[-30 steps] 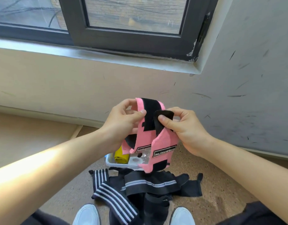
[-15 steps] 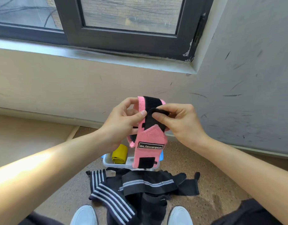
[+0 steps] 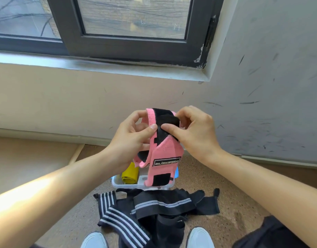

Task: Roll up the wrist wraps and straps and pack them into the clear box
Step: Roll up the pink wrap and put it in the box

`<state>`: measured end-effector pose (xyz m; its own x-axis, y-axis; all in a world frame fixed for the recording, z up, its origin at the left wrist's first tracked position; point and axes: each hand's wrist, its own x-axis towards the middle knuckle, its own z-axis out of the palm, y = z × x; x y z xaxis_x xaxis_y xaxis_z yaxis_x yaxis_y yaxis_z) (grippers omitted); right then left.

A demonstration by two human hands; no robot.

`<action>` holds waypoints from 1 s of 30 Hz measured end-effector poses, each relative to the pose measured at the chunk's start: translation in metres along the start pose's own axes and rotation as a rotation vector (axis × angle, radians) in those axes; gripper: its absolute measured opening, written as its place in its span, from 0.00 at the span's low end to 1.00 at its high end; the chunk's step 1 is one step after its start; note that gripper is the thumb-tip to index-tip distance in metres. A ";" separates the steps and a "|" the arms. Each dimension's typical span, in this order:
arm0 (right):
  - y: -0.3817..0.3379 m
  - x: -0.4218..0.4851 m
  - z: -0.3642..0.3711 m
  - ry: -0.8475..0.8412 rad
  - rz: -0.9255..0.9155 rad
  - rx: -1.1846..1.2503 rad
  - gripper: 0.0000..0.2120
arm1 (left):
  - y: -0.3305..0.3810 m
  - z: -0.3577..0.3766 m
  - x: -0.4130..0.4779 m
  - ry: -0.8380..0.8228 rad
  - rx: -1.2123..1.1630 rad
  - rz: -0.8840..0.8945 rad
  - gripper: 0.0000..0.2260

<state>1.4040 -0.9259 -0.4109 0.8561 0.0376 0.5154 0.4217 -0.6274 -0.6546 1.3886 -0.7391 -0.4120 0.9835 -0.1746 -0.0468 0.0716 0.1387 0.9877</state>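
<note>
A pink and black wrist wrap [image 3: 164, 154] hangs in the air above the clear box [image 3: 129, 185]. My left hand [image 3: 131, 138] pinches its left side between thumb and fingers. My right hand [image 3: 193, 133] pinches the black end folded over the top, thumb pressed on it. Its labelled pink tail hangs down in front of the box. A yellow roll [image 3: 130, 175] lies inside the box. On the floor below the box lies a heap of black straps [image 3: 161, 206] and black wraps with white stripes [image 3: 116, 215].
The box stands on a speckled floor near a beige wall and a grey wall, under a dark-framed window [image 3: 129, 27]. My two white shoes [image 3: 199, 237] flank the heap at the bottom. Something blue [image 3: 176, 173] shows at the box's right side.
My right hand has carried the black end leftward over the wrap's top, folding it down. The two pink tails now hang as one, lower in front of the box.
</note>
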 end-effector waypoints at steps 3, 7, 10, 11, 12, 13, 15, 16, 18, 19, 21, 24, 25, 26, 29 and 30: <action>-0.001 0.001 -0.001 -0.068 0.174 0.052 0.17 | -0.001 0.001 0.000 0.029 -0.022 0.019 0.11; 0.002 0.002 0.000 -0.137 0.333 0.215 0.18 | -0.001 0.003 -0.002 0.035 -0.006 0.040 0.12; 0.003 0.002 -0.001 -0.104 0.321 0.295 0.17 | 0.001 0.004 -0.003 0.001 0.092 0.065 0.20; 0.001 0.002 -0.001 -0.095 0.313 0.304 0.17 | 0.001 0.004 -0.003 -0.001 0.116 0.070 0.23; 0.000 0.002 -0.001 -0.092 0.305 0.308 0.16 | 0.002 0.004 -0.003 0.010 0.127 0.071 0.24; 0.000 0.002 -0.002 -0.095 0.298 0.324 0.14 | 0.002 0.005 -0.002 0.031 0.127 0.066 0.23; 0.000 0.002 -0.004 -0.137 0.290 0.406 0.11 | 0.003 0.005 -0.001 0.075 0.100 0.048 0.22; 0.000 0.001 -0.006 -0.173 0.283 0.451 0.11 | 0.002 0.004 0.000 0.092 0.084 0.040 0.21; 0.001 0.000 -0.006 -0.228 0.280 0.497 0.14 | 0.002 0.003 0.001 0.111 0.056 0.027 0.20; 0.001 -0.001 -0.005 -0.235 0.281 0.505 0.16 | 0.002 0.003 0.001 0.114 0.043 0.022 0.19; -0.001 -0.002 -0.003 -0.232 0.286 0.511 0.16 | 0.003 0.006 0.000 0.133 0.013 0.006 0.16; -0.003 -0.004 0.002 -0.276 0.290 0.533 0.14 | 0.006 0.007 0.001 0.232 -0.014 -0.043 0.11; -0.004 -0.005 0.003 -0.291 0.294 0.540 0.12 | 0.007 0.007 0.002 0.256 -0.023 -0.066 0.11; -0.005 -0.006 0.004 -0.294 0.303 0.551 0.11 | 0.008 0.006 0.002 0.264 -0.033 -0.087 0.10; -0.004 -0.007 0.008 -0.225 0.363 0.596 0.07 | 0.008 0.006 0.000 0.215 -0.055 -0.109 0.09; -0.004 -0.007 0.008 -0.190 0.391 0.608 0.08 | 0.007 0.007 -0.002 0.195 -0.056 -0.110 0.09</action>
<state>1.3990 -0.9173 -0.4166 0.9911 0.0686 0.1141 0.1197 -0.0837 -0.9893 1.3863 -0.7449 -0.4035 0.9824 -0.0002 -0.1866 0.1835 0.1844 0.9656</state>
